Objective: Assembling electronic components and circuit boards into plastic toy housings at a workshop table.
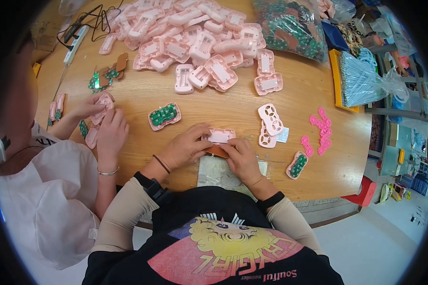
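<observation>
Pink shell (222,137) at the near middle of the tabletop (223,104), between the two hands. Left hand (189,146): fingers clamped on the shell's left end. Right hand (245,160): fingers touch a brown board (217,151) at the shell's near edge; cannot tell whether they close on it. Beyond: heap of pink shells (150,26). Left of the hands: shell with green circuit board (164,114). Right: pale pink cutout plates (271,118), bright pink pieces (324,127).

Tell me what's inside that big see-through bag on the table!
Inside the clear bag I see green circuit boards and brown pieces. Whatever lies deeper is hidden behind them.
</observation>
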A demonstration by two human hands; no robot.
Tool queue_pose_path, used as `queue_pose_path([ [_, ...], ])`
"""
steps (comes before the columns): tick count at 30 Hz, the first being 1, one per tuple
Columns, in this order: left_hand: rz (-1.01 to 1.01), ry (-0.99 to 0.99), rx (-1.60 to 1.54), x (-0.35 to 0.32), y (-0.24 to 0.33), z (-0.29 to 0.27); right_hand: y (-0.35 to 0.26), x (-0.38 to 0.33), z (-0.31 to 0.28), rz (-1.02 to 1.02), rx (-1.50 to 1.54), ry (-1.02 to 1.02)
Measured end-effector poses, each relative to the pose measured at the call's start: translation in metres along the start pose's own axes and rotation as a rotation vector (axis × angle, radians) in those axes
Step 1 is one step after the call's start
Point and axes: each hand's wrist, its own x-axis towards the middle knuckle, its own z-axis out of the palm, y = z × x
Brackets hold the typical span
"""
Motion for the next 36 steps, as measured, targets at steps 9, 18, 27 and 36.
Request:
queue_pose_path([
  [9, -0.072, 0.019, -0.026, 0.008, 0.002, 0.000, -0.005, 0.009, 0.003, -0.003, -0.050, -0.013],
  [18, -0.113, 0.066, -0.101, 0.008, 0.000, 0.001, -0.006, 0.021, -0.002, 0.057, -0.040, -0.065],
  [27, -0.202, 0.046, 0.001, 0.015, 0.009, 0.004, 0.004, 0.018, -0.002, 0.099, 0.017, -0.013],
  [36, -0.380, 0.082, -0.134, 0.016, 0.008, 0.004, 0.005, 0.017, 0.001, 0.246, 0.125, 0.044],
])
